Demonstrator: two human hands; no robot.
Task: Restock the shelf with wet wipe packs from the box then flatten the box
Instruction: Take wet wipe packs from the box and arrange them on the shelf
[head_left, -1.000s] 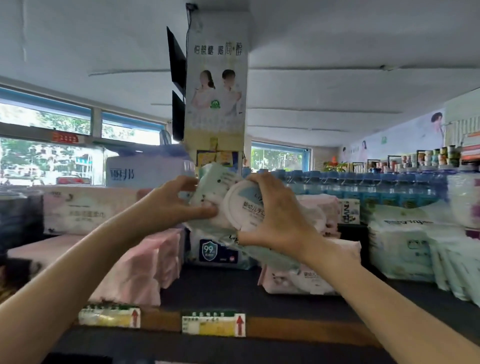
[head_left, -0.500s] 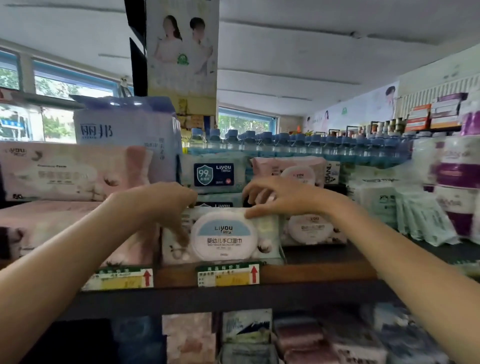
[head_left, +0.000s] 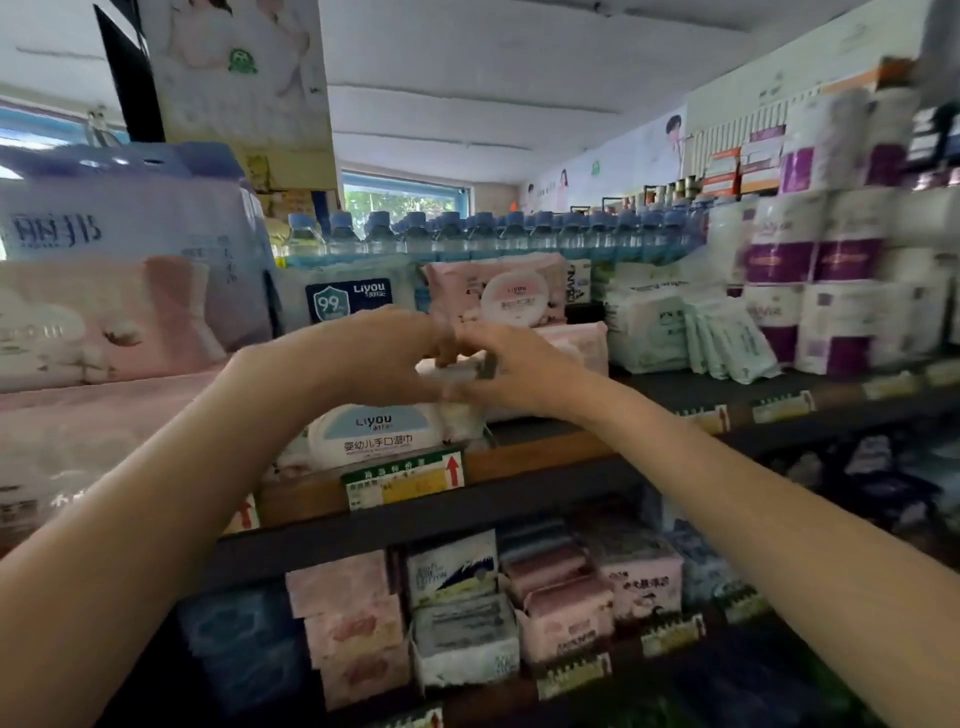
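- My left hand (head_left: 384, 353) and right hand (head_left: 514, 369) meet, fingers curled on a blurred pack edge (head_left: 457, 371).
- The Liyou pack (head_left: 379, 434) lies just below them on the shelf (head_left: 545, 452).

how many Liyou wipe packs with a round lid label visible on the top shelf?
2: blue-lid pack at the shelf's front edge below the hands, pink-lid pack behind them. Others may be hidden behind the hands.

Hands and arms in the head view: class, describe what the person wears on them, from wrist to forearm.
Both the left hand and right hand are bare: no gloves, no watch or bracelet visible. The forearms are uncovered too, with no sleeve reaching into view.
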